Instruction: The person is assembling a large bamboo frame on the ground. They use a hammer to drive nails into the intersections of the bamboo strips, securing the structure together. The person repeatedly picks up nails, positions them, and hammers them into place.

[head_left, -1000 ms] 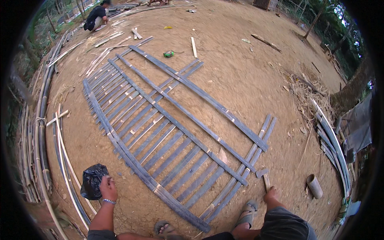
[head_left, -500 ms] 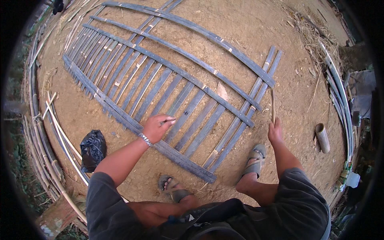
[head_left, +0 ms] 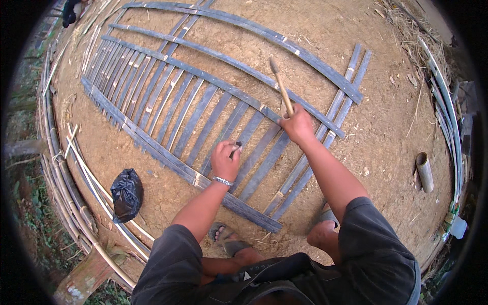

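A panel of grey split-bamboo slats (head_left: 203,127) lies on the ground before me, with many short slats crossed by long curved rails. My right hand (head_left: 297,124) is closed around the near end of a wooden stick-like tool (head_left: 282,87). Its far end is darker and points up and away over the rails; I cannot tell its exact kind. Just left of it, my left hand (head_left: 225,160) is closed, pinching a small dark piece (head_left: 236,146) too small to name, above the short slats. A beaded bracelet (head_left: 222,181) circles my left wrist.
A black plastic bag (head_left: 126,195) sits to the left beside pale bamboo strips (head_left: 89,173) and long poles (head_left: 63,188). To the right stand a short bamboo tube (head_left: 424,173) and bundled strips (head_left: 445,107). My sandalled feet (head_left: 231,241) are at the panel's near edge.
My right hand has swung left with the wooden tool, from beside the panel to over its rails. My left hand has shifted slightly right, still pinching. The view has shifted a little.
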Demonstrator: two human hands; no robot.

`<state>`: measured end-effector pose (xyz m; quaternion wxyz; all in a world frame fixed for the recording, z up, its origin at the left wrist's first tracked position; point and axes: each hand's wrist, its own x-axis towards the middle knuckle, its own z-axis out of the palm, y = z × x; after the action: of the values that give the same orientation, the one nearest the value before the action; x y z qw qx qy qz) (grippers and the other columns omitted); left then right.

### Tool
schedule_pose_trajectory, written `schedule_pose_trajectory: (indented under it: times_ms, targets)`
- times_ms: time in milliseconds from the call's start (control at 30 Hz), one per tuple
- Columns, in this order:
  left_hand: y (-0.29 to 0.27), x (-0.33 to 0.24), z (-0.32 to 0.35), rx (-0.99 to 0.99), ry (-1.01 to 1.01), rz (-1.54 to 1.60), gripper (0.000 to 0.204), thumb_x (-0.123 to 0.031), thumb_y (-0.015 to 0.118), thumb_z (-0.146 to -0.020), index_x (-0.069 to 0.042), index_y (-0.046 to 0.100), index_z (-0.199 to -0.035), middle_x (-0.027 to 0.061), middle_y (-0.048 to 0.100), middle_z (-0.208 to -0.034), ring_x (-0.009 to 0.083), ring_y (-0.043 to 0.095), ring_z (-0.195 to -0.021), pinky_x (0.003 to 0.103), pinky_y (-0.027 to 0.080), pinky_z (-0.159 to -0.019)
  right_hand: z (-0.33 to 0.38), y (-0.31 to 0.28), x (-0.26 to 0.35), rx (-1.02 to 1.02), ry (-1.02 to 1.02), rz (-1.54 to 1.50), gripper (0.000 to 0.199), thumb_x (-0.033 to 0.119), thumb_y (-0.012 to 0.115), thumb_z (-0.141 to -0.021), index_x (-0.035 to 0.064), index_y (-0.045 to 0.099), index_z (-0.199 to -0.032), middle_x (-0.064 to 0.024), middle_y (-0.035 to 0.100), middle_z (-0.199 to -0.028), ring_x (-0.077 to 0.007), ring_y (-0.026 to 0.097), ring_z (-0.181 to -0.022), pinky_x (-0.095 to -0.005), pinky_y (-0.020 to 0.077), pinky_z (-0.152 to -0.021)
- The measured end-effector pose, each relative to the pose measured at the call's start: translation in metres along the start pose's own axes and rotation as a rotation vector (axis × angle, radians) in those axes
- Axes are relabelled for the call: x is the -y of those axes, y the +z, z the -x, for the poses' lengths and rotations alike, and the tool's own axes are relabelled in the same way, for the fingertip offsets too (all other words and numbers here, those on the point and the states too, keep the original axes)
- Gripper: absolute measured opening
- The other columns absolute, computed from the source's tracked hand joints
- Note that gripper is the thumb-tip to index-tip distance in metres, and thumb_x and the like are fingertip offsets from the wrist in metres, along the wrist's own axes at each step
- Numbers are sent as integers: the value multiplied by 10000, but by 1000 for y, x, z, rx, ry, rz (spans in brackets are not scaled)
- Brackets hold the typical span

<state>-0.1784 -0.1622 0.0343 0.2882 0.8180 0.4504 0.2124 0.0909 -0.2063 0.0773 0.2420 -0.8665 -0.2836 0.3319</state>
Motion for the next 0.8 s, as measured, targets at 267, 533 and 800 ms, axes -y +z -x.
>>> schedule_pose_trajectory:
  times_ms: [267,533,800]
  targets:
    - [3,9,28,-75,106,-105,148,-119,810,-793,-62,676,-818,119,697,-1162,333,643,-1064,463,472,-927,-29,24,36,100,-189,247,455,151,802,-819,0,568,-1178,-275,691,-1136,-448,648,-1117,-514,510,-966]
    - [7,21,31,-28,125,-88,133,-96,761,-837,-46,638,-825,131,688,-1235,349,640,-1093,474,483,-951,-33,31,40,132,-179,258,431,129,799,-812,10,572,-1159,-272,694,-1149,-439,649,-1125,-508,509,-970]
    - [13,21,29,-70,141,-61,125,-84,754,-848,-12,653,-837,177,713,-1163,387,657,-1049,475,524,-925,-33,35,36,95,-221,262,406,117,800,-797,6,588,-1124,-287,693,-1102,-470,662,-1057,-519,520,-927]
